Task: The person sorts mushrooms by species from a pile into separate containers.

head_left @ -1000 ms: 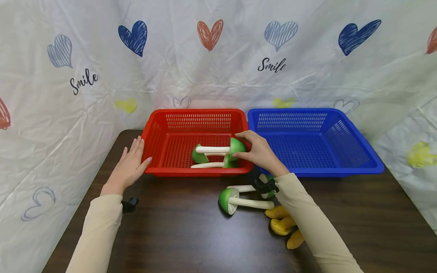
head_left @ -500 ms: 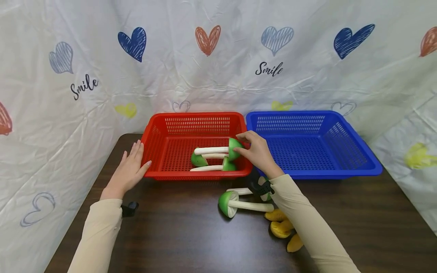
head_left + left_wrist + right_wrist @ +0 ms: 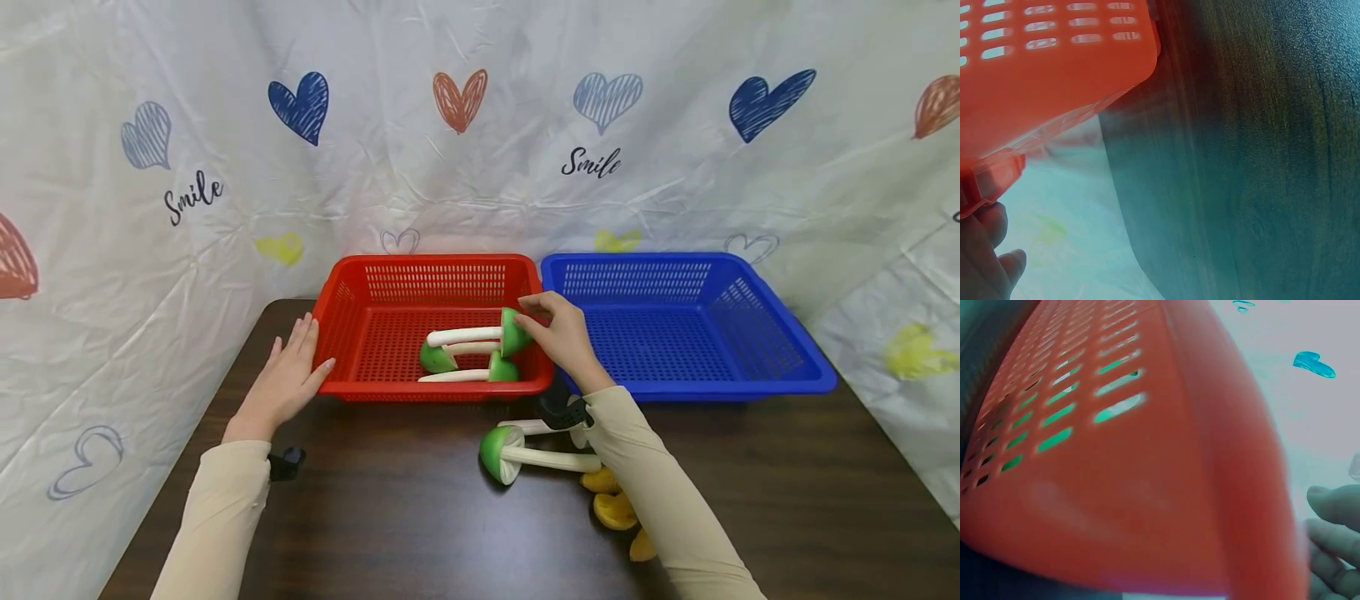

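In the head view, three toy mushrooms with green caps and white stems lie in the red basket (image 3: 390, 390). My right hand (image 3: 562, 333) is at the basket's right end, thumb overlapping the cap of the uppermost mushroom (image 3: 465, 336) and fingers just above it. In the right wrist view, thumb (image 3: 1338, 503) and fingers show nothing between them; the basket wall hides the caps except through its slots. My left hand (image 3: 281, 379) rests with straight fingers along the basket's left rim, thumb at the front corner. The left wrist view shows its fingertips beside the rim.
A blue basket (image 3: 697, 386) stands right of the red one. In front, on the dark table (image 3: 390, 517), lie another mushroom (image 3: 551, 458), one partly hidden behind the right wrist, and yellow bananas (image 3: 615, 510) under the right sleeve. A heart-printed cloth (image 3: 510, 192) hangs behind.
My right thumb has slid up the uppermost mushroom's cap while that mushroom now lies still in the basket. The left hand stays on the rim. The head view has tilted up slightly.
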The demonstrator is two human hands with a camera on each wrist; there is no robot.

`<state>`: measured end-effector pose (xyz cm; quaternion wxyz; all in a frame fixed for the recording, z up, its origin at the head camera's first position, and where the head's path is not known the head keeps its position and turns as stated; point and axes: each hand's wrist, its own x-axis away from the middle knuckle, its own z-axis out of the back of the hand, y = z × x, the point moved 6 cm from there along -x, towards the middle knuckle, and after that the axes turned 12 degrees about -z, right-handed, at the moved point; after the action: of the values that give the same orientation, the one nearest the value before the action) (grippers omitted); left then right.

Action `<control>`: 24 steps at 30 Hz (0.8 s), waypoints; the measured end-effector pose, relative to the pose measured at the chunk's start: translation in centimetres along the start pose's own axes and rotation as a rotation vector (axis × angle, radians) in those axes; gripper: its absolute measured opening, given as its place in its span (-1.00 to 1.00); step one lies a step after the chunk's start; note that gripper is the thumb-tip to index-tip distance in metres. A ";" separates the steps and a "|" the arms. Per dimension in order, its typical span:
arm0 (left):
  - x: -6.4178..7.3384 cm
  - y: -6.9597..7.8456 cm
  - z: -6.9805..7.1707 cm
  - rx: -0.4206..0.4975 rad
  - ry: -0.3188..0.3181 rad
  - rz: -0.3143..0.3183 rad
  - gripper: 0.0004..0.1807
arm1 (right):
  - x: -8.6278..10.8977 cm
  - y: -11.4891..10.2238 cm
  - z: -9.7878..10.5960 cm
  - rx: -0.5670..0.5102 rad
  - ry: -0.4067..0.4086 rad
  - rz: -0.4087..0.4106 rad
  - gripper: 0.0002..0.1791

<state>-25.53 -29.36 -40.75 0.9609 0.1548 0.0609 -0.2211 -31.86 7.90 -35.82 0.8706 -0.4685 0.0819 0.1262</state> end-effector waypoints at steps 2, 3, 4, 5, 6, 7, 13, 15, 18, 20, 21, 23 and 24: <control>0.0 0.0 -0.1 0.003 0.003 -0.003 -0.20 | 0.3 0.1 0.2 -0.018 -0.019 -0.005 -0.70; 0.0 0.1 0.0 0.003 0.006 -0.005 -0.20 | 0.5 0.1 0.3 -0.024 -0.032 -0.007 -0.71; 0.0 0.1 0.0 0.005 0.009 -0.006 -0.20 | 0.7 0.1 0.4 -0.030 -0.046 -0.008 -0.71; 0.0 0.1 0.0 0.004 0.012 -0.008 -0.21 | 0.9 0.0 0.5 -0.038 -0.060 -0.012 -0.71; 0.0 0.1 0.0 0.003 0.012 -0.009 -0.21 | 1.0 0.0 0.6 -0.038 -0.071 -0.017 -0.70; 0.0 0.1 0.0 0.006 0.011 -0.009 -0.21 | 1.1 0.0 0.7 -0.036 -0.083 -0.023 -0.70; -0.1 0.0 0.1 0.005 0.007 -0.001 -0.20 | 1.8 -0.7 1.6 -0.031 -0.127 -0.032 -0.69; -0.1 -0.1 0.1 0.007 0.006 0.004 -0.20 | 2.0 -1.0 1.9 -0.037 -0.145 -0.028 -0.69; 0.1 -0.2 0.1 0.007 0.001 0.009 -0.19 | 2.7 -1.4 2.4 -0.039 -0.175 -0.023 -0.68; 0.1 -0.2 0.0 0.008 0.003 0.008 -0.19 | 3.3 -1.4 2.7 -0.030 -0.190 -0.020 -0.68; 0.1 -0.2 0.0 0.008 0.004 0.007 -0.19 | 3.7 -1.4 2.9 -0.024 -0.194 -0.016 -0.68; 0.0 -0.1 0.0 0.008 0.003 0.006 -0.19 | 4.6 -1.3 3.4 -0.008 -0.195 0.001 -0.69; -0.1 -0.1 0.0 0.008 0.003 0.004 -0.19 | 5.0 -1.3 3.6 0.002 -0.195 0.014 -0.69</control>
<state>-25.65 -29.38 -40.79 0.9607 0.1591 0.0611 -0.2191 -26.63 10.94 -34.17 0.8738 -0.4526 0.0000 0.1775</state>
